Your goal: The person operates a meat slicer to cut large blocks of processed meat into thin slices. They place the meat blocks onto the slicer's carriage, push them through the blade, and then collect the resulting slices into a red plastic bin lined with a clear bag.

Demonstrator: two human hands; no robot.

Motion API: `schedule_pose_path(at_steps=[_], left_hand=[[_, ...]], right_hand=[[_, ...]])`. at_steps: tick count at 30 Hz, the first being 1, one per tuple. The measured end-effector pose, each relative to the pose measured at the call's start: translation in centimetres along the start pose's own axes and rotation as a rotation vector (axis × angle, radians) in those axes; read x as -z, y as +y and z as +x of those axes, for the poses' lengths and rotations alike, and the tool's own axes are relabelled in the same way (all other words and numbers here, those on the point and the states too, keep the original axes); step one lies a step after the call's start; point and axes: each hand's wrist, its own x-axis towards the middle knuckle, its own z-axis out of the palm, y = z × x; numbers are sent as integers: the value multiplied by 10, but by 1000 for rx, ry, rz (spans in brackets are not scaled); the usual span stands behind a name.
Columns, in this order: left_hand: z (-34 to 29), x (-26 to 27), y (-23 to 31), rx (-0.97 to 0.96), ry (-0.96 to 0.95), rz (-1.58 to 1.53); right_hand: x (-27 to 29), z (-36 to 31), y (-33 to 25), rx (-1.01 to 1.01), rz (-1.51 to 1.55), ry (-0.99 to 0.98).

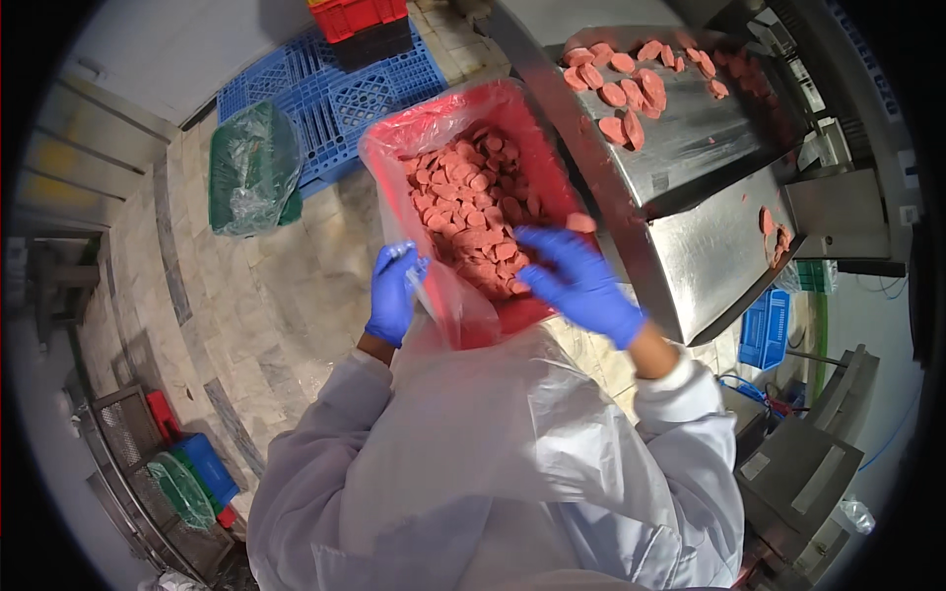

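Observation:
Round pink meat slices [463, 197] are heaped in a red crate [542, 128] lined with clear plastic. My left hand [394, 294], in a blue glove, is closed on the plastic liner [426, 286] at the crate's left near edge. Over the right near part of the heap reaches my right hand [581, 281], also gloved in blue and a little blurred. Its thumb and fingers are apart, and I see nothing between them. A single slice [581, 223] shows at the crate's right rim, just beyond the right hand.
To the right stands a steel machine with a chute [680, 167] holding scattered slices and a lower sloping plate [724, 251]. A blue pallet [365, 98] and a lined green crate [254, 167] lie on the tiled floor at far left. A blue basket [764, 328] is right.

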Motion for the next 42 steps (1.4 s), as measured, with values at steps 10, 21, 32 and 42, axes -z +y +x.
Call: schedule_pose_path(at_steps=[10, 21, 32, 42], left_hand=[[99, -9, 38, 434, -292, -282], [280, 133, 144, 535, -333, -36], [323, -48, 206, 0, -789, 654], [423, -169, 54, -211, -1119, 1190]], right_hand=[[-202, 36, 105, -344, -251, 2], [-302, -67, 24, -807, -569, 820], [-240, -59, 12, -816, -637, 1210], [-159, 75, 62, -478, -609, 1536]])
